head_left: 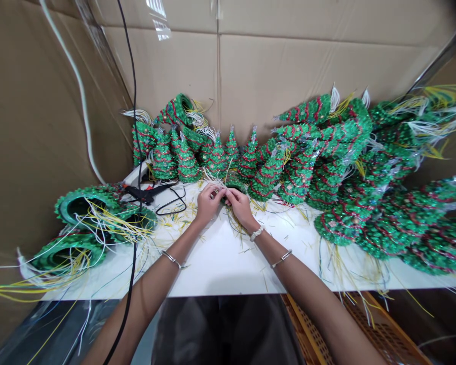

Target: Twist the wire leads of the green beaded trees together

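Green tinsel tree (231,191), mid-worktop (220,268), pinched with its wires between closed left hand (208,204) and right hand (241,207); many finished-looking trees (327,177) massed far and right, hollow cones (79,208) left, seemingly outstanding.

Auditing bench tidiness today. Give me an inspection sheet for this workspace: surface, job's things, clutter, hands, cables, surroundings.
Surface: white table, middle bare, edges crowded.
Job's things: green tree piece with loose wires, between both hands.
Clutter: wire offcuts scattered; hollow cones lying left; tree pile right; standing trees at back.
Hands: left hand and right hand both pinch the green tree piece.
Cables: black cable hangs across left; white cable on the wall; black tool with lead on table.
Surroundings: cardboard walls; orange crate below.
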A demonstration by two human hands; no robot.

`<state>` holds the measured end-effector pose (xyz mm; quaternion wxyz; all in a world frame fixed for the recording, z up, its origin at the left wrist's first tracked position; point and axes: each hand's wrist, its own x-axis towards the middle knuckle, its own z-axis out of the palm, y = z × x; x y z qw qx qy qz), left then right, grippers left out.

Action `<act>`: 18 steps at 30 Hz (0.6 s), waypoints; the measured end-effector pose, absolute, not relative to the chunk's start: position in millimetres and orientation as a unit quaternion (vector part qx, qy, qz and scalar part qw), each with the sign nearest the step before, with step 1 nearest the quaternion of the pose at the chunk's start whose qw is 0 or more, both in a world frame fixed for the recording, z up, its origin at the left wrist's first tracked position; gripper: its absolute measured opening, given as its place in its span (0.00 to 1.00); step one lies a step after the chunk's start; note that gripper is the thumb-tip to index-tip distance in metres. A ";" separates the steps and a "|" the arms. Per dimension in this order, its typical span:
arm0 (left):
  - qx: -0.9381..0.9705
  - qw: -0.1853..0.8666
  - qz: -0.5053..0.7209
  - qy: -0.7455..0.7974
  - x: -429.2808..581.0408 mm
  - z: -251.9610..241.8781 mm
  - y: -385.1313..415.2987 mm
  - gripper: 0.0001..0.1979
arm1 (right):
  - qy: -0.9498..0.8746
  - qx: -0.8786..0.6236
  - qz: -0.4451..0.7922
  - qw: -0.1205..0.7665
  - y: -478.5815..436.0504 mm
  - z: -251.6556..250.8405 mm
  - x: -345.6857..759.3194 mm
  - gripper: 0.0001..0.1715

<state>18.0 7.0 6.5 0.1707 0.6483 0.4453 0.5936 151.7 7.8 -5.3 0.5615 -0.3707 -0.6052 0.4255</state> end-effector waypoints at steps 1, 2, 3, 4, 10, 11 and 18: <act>0.649 0.168 0.594 0.445 18.0 6.7 6.8 0.08 | -0.605 -0.371 0.426 0.562 7.8 -5.3 151.5 0.22; 0.649 0.165 0.595 0.444 18.0 6.9 6.6 0.08 | -0.604 -0.371 0.426 0.562 7.9 -5.4 151.3 0.22; 0.650 0.161 0.596 0.443 18.0 7.1 6.3 0.08 | -0.603 -0.371 0.426 0.563 8.0 -5.5 151.1 0.22; 0.650 0.157 0.597 0.444 17.9 7.2 6.0 0.07 | -0.603 -0.371 0.427 0.563 8.1 -5.6 151.0 0.22; 0.647 0.150 0.589 0.460 17.8 7.8 5.0 0.07 | -0.601 -0.373 0.423 0.566 7.7 -5.3 150.4 0.21; 0.646 0.154 0.589 0.461 17.8 7.5 5.1 0.07 | -0.599 -0.373 0.423 0.569 7.5 -5.2 150.3 0.21; 0.634 0.186 0.591 0.463 17.5 2.3 8.1 0.11 | -0.587 -0.376 0.432 0.573 7.6 -4.6 150.1 0.23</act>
